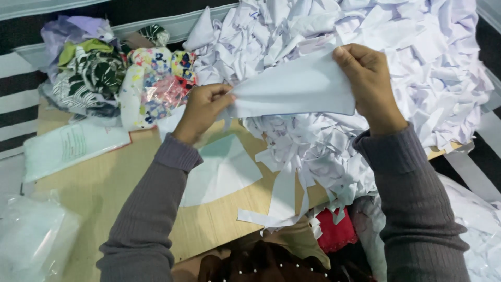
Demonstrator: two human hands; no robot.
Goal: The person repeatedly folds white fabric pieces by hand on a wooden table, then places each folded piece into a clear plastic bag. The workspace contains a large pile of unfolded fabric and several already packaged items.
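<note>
Both my hands hold up one white, roughly triangular piece of fabric [295,89] above a wooden board [104,183]. My left hand [201,109] pinches its narrow left tip. My right hand [368,83] grips its wide right edge, thumb on top. Behind and under the piece lies a large heap of white fabric scraps [407,47]. A second white cut piece [222,172] lies flat on the board below my left hand. Grey ribbed sleeves cover both forearms.
A pile of flower-printed and leaf-printed cloth [112,78] sits at the board's far left. A clear plastic-wrapped flat packet [68,146] lies near it, and crumpled clear plastic [31,240] at bottom left. Red cloth [334,230] hangs below the board's near edge.
</note>
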